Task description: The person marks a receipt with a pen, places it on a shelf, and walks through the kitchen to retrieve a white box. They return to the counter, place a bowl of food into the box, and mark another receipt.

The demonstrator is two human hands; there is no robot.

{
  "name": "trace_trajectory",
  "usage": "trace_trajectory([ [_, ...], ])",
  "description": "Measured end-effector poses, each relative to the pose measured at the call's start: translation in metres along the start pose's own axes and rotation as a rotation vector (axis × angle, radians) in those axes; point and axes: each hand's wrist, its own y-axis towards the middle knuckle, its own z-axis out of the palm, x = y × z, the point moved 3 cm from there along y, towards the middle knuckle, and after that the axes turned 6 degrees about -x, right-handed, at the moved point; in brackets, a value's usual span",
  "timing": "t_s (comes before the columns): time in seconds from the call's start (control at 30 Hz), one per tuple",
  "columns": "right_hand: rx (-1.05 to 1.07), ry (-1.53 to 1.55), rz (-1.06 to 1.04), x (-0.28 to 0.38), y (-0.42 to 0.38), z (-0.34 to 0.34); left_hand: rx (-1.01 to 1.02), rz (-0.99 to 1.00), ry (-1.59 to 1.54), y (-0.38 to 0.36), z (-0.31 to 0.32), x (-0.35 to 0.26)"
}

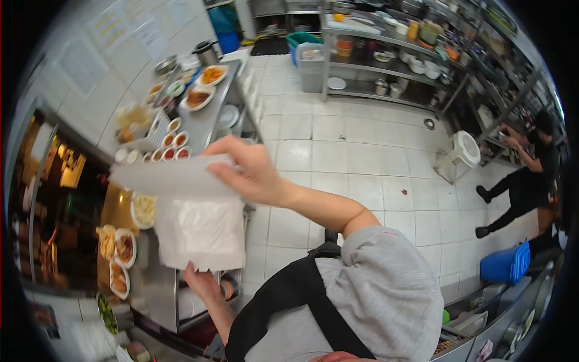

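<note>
Your right hand (248,172) pinches the top edge of a sheet of white paper (200,226) between the thumb and the fingers, and that edge is lifted up. Your left hand (202,283) is at the bottom edge of the paper, with its fingers touching it; I can't tell if it grips. The paper is over the metal bench (158,298), in front of your chest, and its middle part looks shiny and a bit crinkled. Just beside the paper, on the far side from you, is a bowl of pale food (143,210). Near that, to your left, are two white dishes of brown food (125,248) and a pile of yellow food (107,242). A tub of green bits (107,314) is farther to your left. Past your right hand are little cups of red sauce (180,140), then two plates of orange and brown food (198,98), and a metal jug (206,53). Well away, behind you on the right, a person in dark clothes (531,175) is near some shelves (386,90).
</note>
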Motion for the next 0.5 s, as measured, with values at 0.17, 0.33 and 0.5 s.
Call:
trace_trajectory([
  [0.17, -0.314, -0.068, 0.272, -0.063, -0.015, -0.182, 0.272, -0.257, 0.02, 0.038, 0.148, 0.129],
  [0.33, -0.215, -0.489, 0.363, -0.122, -0.063, -0.326, 0.544, -0.413, 0.26, -0.01, 0.321, 0.224],
  [0.5, -0.357, -0.539, 0.662, -0.144, -0.079, -0.43, 0.688, -0.493, 0.369, -0.014, 0.429, 0.301],
])
